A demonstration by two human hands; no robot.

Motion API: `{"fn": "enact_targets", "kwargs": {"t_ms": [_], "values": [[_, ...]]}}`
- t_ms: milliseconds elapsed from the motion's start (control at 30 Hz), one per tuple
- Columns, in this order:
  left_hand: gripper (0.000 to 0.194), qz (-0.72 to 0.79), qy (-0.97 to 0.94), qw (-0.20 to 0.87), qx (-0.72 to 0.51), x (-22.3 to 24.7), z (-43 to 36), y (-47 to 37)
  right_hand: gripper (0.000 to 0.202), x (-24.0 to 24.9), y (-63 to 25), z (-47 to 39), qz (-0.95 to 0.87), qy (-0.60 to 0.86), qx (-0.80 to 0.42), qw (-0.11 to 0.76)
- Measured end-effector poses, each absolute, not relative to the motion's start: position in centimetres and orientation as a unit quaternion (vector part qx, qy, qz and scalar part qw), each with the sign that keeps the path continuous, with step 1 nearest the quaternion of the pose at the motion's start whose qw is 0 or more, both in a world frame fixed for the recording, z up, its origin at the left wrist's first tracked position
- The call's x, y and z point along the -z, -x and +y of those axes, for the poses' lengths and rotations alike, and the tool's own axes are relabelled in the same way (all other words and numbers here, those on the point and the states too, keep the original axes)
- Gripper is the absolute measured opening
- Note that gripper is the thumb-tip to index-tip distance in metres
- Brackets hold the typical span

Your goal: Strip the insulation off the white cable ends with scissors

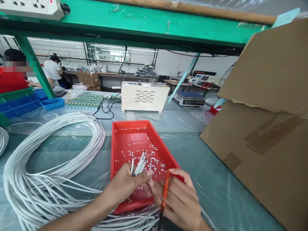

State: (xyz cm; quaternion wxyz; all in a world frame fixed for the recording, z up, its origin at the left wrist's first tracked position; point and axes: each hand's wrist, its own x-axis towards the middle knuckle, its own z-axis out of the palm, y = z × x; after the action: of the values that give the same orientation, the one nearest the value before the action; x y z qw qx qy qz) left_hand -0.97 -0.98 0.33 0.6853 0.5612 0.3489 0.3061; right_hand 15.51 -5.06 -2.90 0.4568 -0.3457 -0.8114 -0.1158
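Observation:
My left hand [128,183] is closed around a bundle of white cable ends [141,163], which stick up above a red tray [116,209]. My right hand [179,199] is right beside it, fingers curled around an orange-handled tool [165,189]. The tool's working end is hidden, so its exact kind does not show. The fingertips of both hands meet over the tray's near right part. Small white scraps [152,157] lie scattered across the tray floor. A large coil of white cable [21,179] lies to the left, with strands running under my left forearm.
A cardboard box [264,138] stands at the right. Behind the tray are a cream metal box [144,98], a weighing scale [189,98] and green circuit boards [84,101]. Blue bins [51,103] sit at the left. A green shelf beam [144,19] crosses overhead; people sit far left.

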Motion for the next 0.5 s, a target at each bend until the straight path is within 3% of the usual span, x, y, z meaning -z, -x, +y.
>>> {"fn": "enact_targets", "kwargs": {"t_ms": [133,300,367,433,500], "values": [[0.030,0.367,-0.511,0.700,-0.338,-0.9,-1.4,1.2,0.034,3.4,-15.2,-5.5,-0.846,0.323,0.136,0.402],[0.026,0.407,-0.519,0.656,-0.366,-1.3,-1.6,2.1,0.039,2.6,-13.8,-5.3,-0.804,0.340,0.055,0.486],[0.025,0.410,-0.532,0.636,-0.378,-1.3,-1.6,2.5,0.029,2.5,-13.4,-5.3,-0.781,0.353,-0.041,0.514],[0.023,0.404,-0.543,0.628,-0.383,-1.4,-1.6,2.8,0.010,2.8,-13.0,-5.4,-0.742,0.374,-0.213,0.513],[0.022,0.395,-0.557,0.619,-0.387,-1.5,-1.6,3.0,0.030,3.5,-12.6,-5.6,-0.681,0.380,-0.406,0.476]]}}
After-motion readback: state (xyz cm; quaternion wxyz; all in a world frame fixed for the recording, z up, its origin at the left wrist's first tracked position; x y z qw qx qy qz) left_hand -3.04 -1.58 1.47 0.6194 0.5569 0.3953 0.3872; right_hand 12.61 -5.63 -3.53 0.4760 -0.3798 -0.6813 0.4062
